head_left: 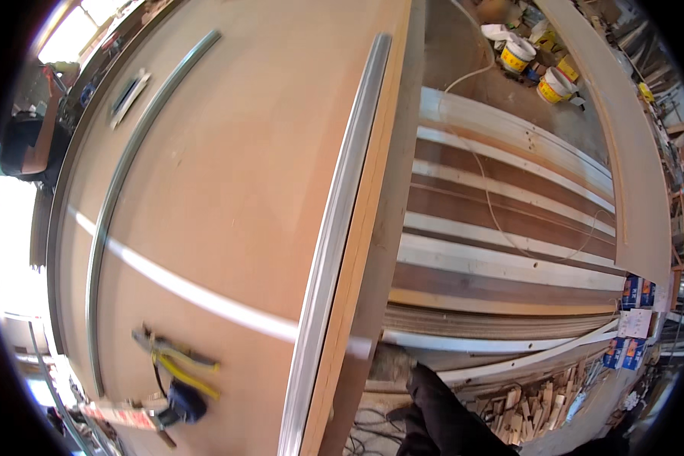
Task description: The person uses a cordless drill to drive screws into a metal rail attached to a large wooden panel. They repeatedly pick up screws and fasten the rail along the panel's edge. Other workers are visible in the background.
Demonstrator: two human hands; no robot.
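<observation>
Neither of my hands is in view. A large brown wooden board (pixel 228 167) fills the left and middle of the picture. A long silver metal strip (pixel 342 205) runs along its right edge, and a thinner metal strip (pixel 121 175) runs near its left edge. Pliers with yellow handles (pixel 178 361) lie on the board's near left part, beside a dark blue tool (pixel 186 403). A small metal plate (pixel 129 95) sits at the board's far left. My dark trouser leg (pixel 441 410) shows at the bottom, right of the board.
Brown and white planks (pixel 501 228) lie on the floor to the right, with a thin cable (pixel 494 213) across them. Two white and yellow buckets (pixel 518 55) stand at the back. Wood offcuts (pixel 539 403) are piled at lower right. Another person (pixel 30 144) is at far left.
</observation>
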